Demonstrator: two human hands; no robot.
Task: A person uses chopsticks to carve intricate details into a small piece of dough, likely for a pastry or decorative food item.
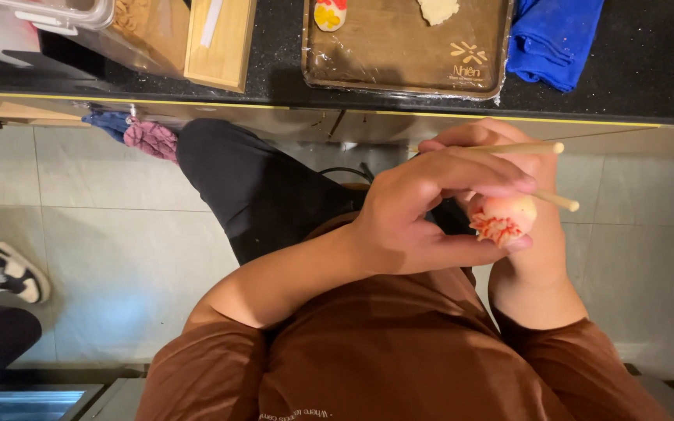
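Close to the chest, the left hand (423, 214) curls around a small pale ball of dough (505, 218) with a red and orange fringed pattern on its near side. Its fingers (477, 179) are drawn together over the top of the ball and the thumb lies under it, so the ball is pinched between them. The right hand (532, 234) sits just behind and to the right of the ball, mostly hidden by the left hand; it grips two thin wooden sticks (509, 148), one lying level above the left fingers, the other poking out to the right of the ball. How the right fingers lie around the sticks cannot be told, beyond that they are closed on them. Both arms wear brown sleeves (399, 351).

Far from the hands, across a strip of tiled floor (118, 234), runs a dark table (649, 54). On it lies a wooden tray (399, 54) wrapped in clear film, bearing a small red and yellow piece (329, 14) at its far left and a pale lump (437, 9) at its far edge. Just right of the tray is a crumpled blue cloth (551, 35). To the left stands a wooden box (220, 39). At the left edge of the floor, another person's black and white shoe (13, 273) shows.
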